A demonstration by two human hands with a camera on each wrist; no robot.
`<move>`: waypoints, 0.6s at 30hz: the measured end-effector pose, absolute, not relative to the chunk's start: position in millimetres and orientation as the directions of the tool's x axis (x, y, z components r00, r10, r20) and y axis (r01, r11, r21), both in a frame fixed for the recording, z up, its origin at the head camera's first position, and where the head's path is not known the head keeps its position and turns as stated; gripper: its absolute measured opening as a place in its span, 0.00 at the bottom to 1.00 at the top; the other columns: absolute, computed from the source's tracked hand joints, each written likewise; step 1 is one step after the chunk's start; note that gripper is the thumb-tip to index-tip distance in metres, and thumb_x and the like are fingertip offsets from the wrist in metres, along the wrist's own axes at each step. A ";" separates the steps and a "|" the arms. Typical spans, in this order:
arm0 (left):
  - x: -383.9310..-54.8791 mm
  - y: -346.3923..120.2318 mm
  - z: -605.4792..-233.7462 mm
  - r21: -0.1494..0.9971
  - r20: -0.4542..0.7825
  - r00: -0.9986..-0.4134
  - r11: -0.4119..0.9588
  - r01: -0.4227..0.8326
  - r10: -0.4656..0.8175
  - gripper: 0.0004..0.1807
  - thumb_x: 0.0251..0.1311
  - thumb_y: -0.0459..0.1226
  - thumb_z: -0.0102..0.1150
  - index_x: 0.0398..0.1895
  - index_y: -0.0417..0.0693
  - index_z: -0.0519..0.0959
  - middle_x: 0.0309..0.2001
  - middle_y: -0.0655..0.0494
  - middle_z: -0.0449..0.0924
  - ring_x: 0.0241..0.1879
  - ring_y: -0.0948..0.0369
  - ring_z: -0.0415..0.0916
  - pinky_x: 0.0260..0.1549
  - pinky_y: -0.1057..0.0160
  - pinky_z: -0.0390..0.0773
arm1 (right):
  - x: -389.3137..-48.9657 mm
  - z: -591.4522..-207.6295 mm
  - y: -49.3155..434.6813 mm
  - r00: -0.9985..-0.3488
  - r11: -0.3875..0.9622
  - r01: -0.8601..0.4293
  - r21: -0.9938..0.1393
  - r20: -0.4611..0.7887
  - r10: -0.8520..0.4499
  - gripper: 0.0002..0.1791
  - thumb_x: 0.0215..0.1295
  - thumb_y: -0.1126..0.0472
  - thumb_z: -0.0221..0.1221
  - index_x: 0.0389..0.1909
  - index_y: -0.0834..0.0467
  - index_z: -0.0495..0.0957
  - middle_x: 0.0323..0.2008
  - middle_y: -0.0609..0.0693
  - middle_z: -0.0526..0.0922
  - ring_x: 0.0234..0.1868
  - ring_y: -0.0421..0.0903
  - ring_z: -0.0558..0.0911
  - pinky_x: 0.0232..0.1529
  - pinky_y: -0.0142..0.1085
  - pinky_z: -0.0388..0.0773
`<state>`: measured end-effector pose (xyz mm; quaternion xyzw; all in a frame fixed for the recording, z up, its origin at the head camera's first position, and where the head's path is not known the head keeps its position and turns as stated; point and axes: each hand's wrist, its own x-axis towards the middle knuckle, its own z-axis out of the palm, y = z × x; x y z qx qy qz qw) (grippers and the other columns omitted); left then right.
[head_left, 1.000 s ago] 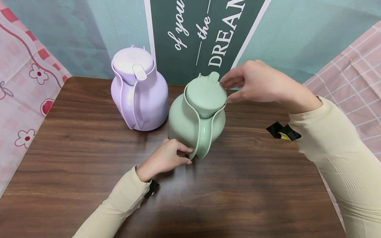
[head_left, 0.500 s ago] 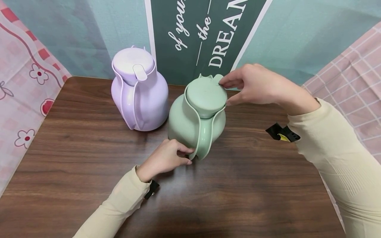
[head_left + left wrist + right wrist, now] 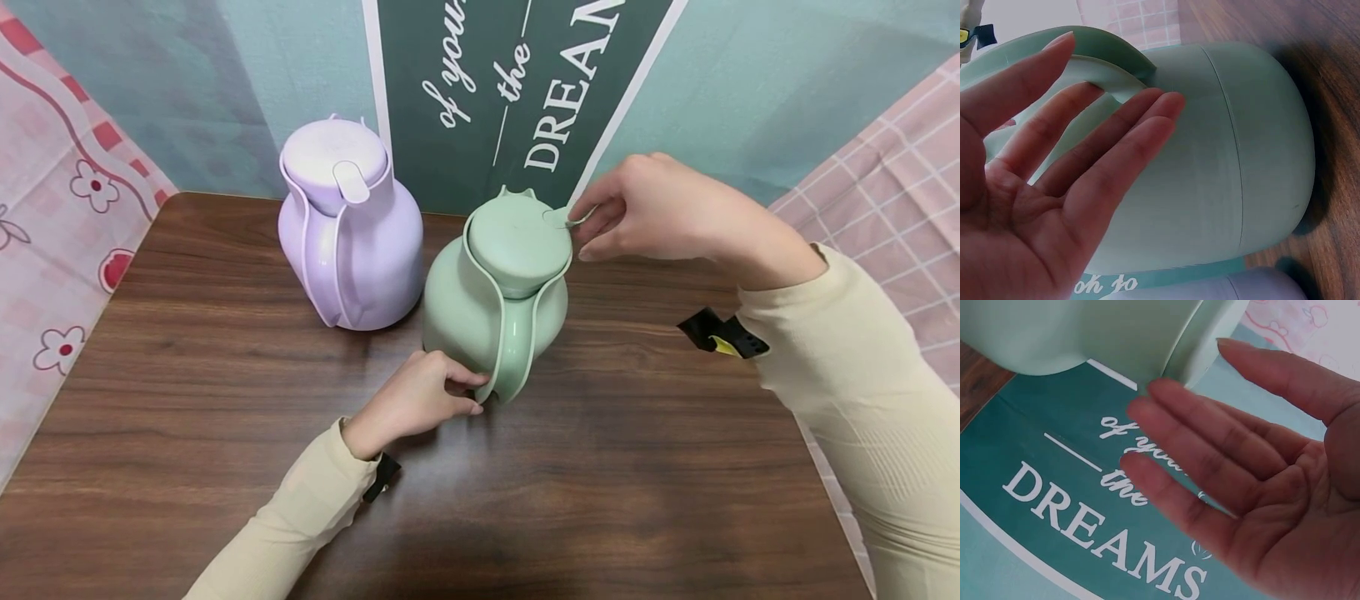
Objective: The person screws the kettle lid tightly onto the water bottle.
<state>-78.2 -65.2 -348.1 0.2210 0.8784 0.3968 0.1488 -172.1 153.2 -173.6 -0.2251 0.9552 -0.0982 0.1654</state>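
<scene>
A green thermos jug [image 3: 457, 308] stands upright on the table, its handle towards me. In the head view my left hand [image 3: 420, 392] pinches the lower edge of its handle [image 3: 516, 350] between thumb and index finger. The left wrist view shows the other fingers [image 3: 1122, 153] extended beside the jug's body. My right hand [image 3: 660, 208] is at the right side of the round lid [image 3: 517, 237], fingertips against the lid's tab [image 3: 557, 218], which points right. Its fingers [image 3: 1204, 456] are fairly straight, the thumb apart from them. Left of it stands a matching purple thermos jug [image 3: 382, 258].
Both jugs stand on a brown wooden table [image 3: 637, 467] near its back edge. A teal cloth with a dark green lettered panel [image 3: 480, 100] hangs behind. Pink patterned cloths [image 3: 82, 217] border both sides.
The green jug's lid has turned clockwise: its tab swung from pointing away to pointing right, my right fingers moving along with it. The gap under the lid has narrowed. My left hand stayed still.
</scene>
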 end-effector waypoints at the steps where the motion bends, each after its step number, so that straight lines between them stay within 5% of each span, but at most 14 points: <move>1: -78.3 -65.1 -348.1 0.763 -0.088 -0.858 0.588 0.268 0.506 0.16 0.45 0.39 0.68 0.41 0.50 0.83 0.39 0.62 0.82 0.43 0.63 0.77 0.43 0.63 0.73 | -173.3 -173.7 153.7 -0.848 0.885 -0.386 -0.260 -0.277 -0.451 0.19 0.50 0.60 0.65 0.46 0.59 0.79 0.32 0.47 0.85 0.39 0.42 0.81 0.44 0.40 0.71; 6: -78.8 -64.5 -347.3 0.761 -0.091 -0.859 0.592 0.267 0.504 0.16 0.46 0.39 0.68 0.41 0.50 0.83 0.39 0.62 0.82 0.43 0.63 0.77 0.43 0.63 0.73 | -180.8 -175.7 156.9 -0.862 0.902 -0.359 -0.241 -0.284 -0.419 0.18 0.52 0.65 0.60 0.47 0.62 0.78 0.36 0.51 0.84 0.43 0.47 0.79 0.46 0.42 0.69; 13: -79.8 -64.1 -346.2 0.761 -0.089 -0.859 0.591 0.268 0.504 0.16 0.45 0.38 0.68 0.41 0.50 0.83 0.39 0.62 0.82 0.43 0.63 0.77 0.43 0.63 0.73 | -188.2 -175.9 161.0 -0.825 0.877 -0.405 -0.258 -0.311 -0.472 0.28 0.53 0.68 0.56 0.59 0.61 0.69 0.53 0.56 0.76 0.52 0.51 0.76 0.49 0.44 0.70; 18: -80.8 -63.9 -345.9 0.763 -0.083 -0.859 0.586 0.271 0.505 0.16 0.45 0.38 0.68 0.41 0.50 0.83 0.39 0.62 0.82 0.43 0.63 0.77 0.44 0.63 0.72 | -189.5 -175.1 160.5 -0.805 0.865 -0.417 -0.279 -0.328 -0.494 0.29 0.54 0.67 0.59 0.60 0.60 0.69 0.53 0.55 0.76 0.53 0.52 0.75 0.51 0.46 0.69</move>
